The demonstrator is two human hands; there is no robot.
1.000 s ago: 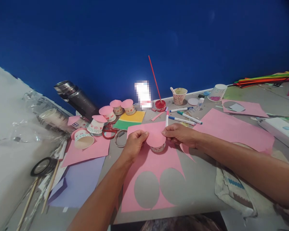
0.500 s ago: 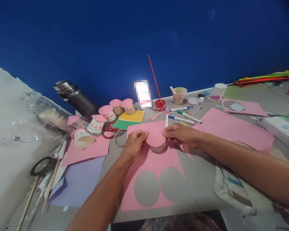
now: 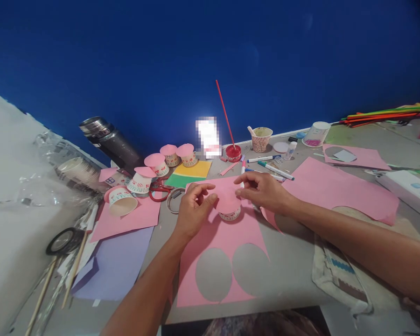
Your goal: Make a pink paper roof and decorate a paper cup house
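Observation:
A pink paper disc point(image 3: 227, 198) rests like a roof on a small decorated paper cup point(image 3: 230, 215) in the middle of the table. My left hand point(image 3: 196, 205) is at the disc's left edge, its fingers apart and curved. On the other side, my right hand point(image 3: 261, 190) has its thumb and fingers spread around the disc's right edge; nothing is gripped in either hand. Beneath the cup lies a pink sheet point(image 3: 210, 238) with two round holes cut near its front edge. Several similar cups with pink tops, such as one decorated cup point(image 3: 140, 182), stand at the left.
Red-handled scissors point(image 3: 159, 192) and a tape roll point(image 3: 175, 201) lie left of the sheet. A dark thermos point(image 3: 112, 144) leans behind the cups. Markers point(image 3: 276, 170), a red paint pot point(image 3: 233, 153) and a patterned cup point(image 3: 261, 140) are at the back. A power strip point(image 3: 411, 191) is at right.
Both hands have loosened their pinch on the pink disc's edges and their fingers have opened. The disc stays on the cup.

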